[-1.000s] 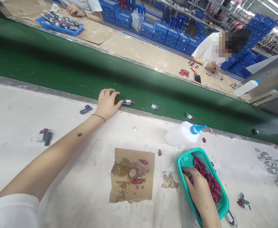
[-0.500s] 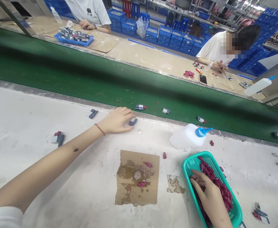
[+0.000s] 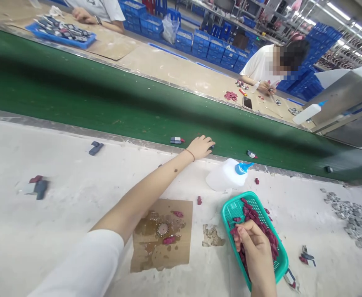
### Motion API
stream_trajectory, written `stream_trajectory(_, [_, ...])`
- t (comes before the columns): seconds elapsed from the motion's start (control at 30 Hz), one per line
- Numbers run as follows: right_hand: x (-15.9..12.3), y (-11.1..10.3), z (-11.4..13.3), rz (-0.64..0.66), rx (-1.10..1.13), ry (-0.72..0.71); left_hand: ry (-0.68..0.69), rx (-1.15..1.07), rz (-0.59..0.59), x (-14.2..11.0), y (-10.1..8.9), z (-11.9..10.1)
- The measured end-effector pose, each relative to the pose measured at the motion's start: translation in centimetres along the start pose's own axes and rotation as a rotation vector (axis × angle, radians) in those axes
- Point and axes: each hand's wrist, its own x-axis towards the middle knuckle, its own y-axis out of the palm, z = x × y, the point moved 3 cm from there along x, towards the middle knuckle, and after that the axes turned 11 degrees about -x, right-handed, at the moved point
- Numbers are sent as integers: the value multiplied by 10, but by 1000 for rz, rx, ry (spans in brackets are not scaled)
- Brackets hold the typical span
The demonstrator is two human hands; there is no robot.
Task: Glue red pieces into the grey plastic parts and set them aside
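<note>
My left hand [image 3: 199,147] reaches over the near edge of the green belt, fingers and thumb closed about a small dark blue-grey plastic part [image 3: 212,146], mostly hidden by the fingers. Above the turquoise basket [image 3: 229,205], my right hand [image 3: 256,249] pinches a small dark red plastic piece [image 3: 235,232] between thumb and fingers. Many like red pieces [image 3: 273,241] lie in the basket. Left of it, a cardboard square [image 3: 183,247] wet with a clear liquid carries a round disc [image 3: 162,229] and two red pieces.
A white bottle with a blue nozzle [image 3: 225,175] stands behind the basket. Assembled parts lie on the belt [image 3: 121,123] and on the white table [image 3: 95,147]. Grey pieces [image 3: 354,218] are heaped at right. Two people sit across the belt, near a filled blue tray [image 3: 89,41].
My left hand has moved right from a part on the table to one on the belt. My right hand has lifted slightly, now with a red piece in its fingers. The view has shifted right.
</note>
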Motion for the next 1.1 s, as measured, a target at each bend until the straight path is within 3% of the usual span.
stream_trajectory(0.17, [-5, 22, 5, -10, -21, -94, -48, -152, -64, 6, 8, -11])
stream_trajectory(0.3, [-9, 55, 13, 121, -138, -223, -93, -346, -172, -15, -4, -13])
stream_trajectory(0.4, [-11, 84, 19, 269, -281, -397, -153, -523, -234, -54, -20, -7])
stream_trajectory(0.53, [-13, 120, 25, 441, -402, -636, -247, -721, -246, -130, -40, -2])
stream_trajectory(0.7, [-10, 143, 25, 465, -530, -852, -459, -1105, -298, -219, -44, -3])
stream_trajectory(0.83, [-9, 144, 23, 469, -572, -848, -537, -1168, -345, -257, -38, -8])
stream_trajectory(1.0, [-12, 144, 27, 510, -532, -815, -613, -1403, -337, -276, -24, -12])
stream_trajectory(1.1, [-9, 143, 25, 529, -394, -621, -617, -1488, -305, -280, -19, -17])
